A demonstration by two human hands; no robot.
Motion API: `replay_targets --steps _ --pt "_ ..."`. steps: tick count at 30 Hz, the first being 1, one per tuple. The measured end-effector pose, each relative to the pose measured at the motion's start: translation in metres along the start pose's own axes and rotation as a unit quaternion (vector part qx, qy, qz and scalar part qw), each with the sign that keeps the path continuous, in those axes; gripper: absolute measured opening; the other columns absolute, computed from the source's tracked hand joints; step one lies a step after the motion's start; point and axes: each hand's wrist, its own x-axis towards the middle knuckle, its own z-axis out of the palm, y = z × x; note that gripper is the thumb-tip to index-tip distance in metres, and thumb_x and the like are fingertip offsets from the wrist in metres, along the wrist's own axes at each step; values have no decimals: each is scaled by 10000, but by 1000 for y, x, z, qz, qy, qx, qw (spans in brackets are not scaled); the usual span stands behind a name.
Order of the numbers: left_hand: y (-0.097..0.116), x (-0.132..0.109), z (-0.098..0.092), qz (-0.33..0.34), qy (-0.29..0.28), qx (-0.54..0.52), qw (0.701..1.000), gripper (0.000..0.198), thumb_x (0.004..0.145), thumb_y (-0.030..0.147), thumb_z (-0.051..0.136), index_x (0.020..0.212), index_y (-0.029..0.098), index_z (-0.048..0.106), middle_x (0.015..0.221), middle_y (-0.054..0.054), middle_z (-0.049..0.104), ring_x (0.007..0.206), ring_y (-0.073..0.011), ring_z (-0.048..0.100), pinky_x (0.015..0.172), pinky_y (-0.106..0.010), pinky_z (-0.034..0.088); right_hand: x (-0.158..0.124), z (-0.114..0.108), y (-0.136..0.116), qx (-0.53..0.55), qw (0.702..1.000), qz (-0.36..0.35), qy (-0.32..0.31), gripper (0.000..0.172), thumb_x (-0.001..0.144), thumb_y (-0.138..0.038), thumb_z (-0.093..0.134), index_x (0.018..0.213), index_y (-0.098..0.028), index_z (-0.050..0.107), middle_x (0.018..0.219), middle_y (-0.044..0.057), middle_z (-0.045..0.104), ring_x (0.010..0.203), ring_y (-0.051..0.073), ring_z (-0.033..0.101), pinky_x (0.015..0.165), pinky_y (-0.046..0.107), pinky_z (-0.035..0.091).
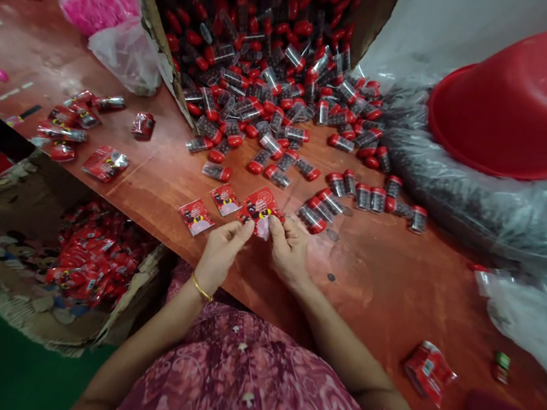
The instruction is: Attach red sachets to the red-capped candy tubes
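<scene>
Both hands pinch one red printed packet (259,204) by its near edge, just above the table. My left hand (223,249), with a gold bangle on the wrist, grips the left corner between thumb and fingers. Closed the same way, my right hand (291,247) has the right side. Two similar red packets lie flat to the left, a nearer one (196,216) and a farther one (224,198). Beyond my right hand is a group of clear tubes with red caps (324,206), dark contents inside. I cannot tell whether the held packet's mouth is parted.
A tipped carton (150,10) spills many red-capped tubes over the table (364,318). Filled red packs (106,163) lie left, above a floor carton (4,294) of more packs. A red tub (523,103) rests on a plastic-wrapped bundle (476,198) at right.
</scene>
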Motion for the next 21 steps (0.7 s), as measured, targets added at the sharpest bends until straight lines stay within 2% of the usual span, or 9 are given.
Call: replay_targets --steps 2,4,9,12,14,17,19,21 --pt "-5 3 5 6 20 -63 998 396 605 511 698 737 138 690 650 -12 655 613 -129 569 633 -251 461 -2 0 4 5 1000 23 -15 353 838 -390 451 539 -209 406 511 -47 358 482 94 331 464 228 302" --pt "-8 9 7 37 29 -47 998 348 602 446 719 748 131 701 683 -19 672 633 -127 561 665 -253 450 -1 1 6 -1 999 35 -15 342 831 -380 452 536 -212 413 517 -43 375 489 100 345 475 232 316" --pt "-7 25 -2 80 4 122 989 322 697 439 613 611 130 649 551 18 563 537 -105 458 538 -228 360 16 4 5 2 999 36 -3 316 797 -369 487 531 -200 457 540 -38 434 523 103 386 524 239 347" --pt "1 34 -9 112 19 256 960 383 730 452 557 505 143 570 472 37 438 492 -93 389 488 -222 269 28 2 5 35 997 62 14 309 785 -390 493 549 -191 477 522 -45 440 496 93 382 500 232 333" --pt "9 39 -11 117 34 360 925 399 758 460 520 509 151 569 459 32 421 495 -105 406 491 -228 252 36 -2 8 45 995 81 35 321 781 -420 489 560 -188 483 502 -50 437 472 87 372 475 227 312" --pt "22 48 -8 109 21 528 842 369 807 442 458 638 171 643 542 -18 558 582 -165 532 532 -249 309 47 -12 13 29 995 75 65 356 750 -475 525 551 -185 473 491 -55 421 468 79 355 465 222 285" --pt "29 55 -1 107 -6 617 779 343 833 407 422 787 179 674 683 -79 652 692 -218 605 581 -276 368 52 -16 15 16 996 60 69 388 727 -508 551 535 -187 449 485 -61 397 469 74 342 463 220 274" --pt "36 62 8 112 -20 669 735 368 855 374 393 1036 161 632 810 -130 683 784 -253 637 637 -303 415 53 -17 15 9 996 52 67 411 730 -529 547 530 -192 425 476 -67 376 462 71 326 457 220 266"
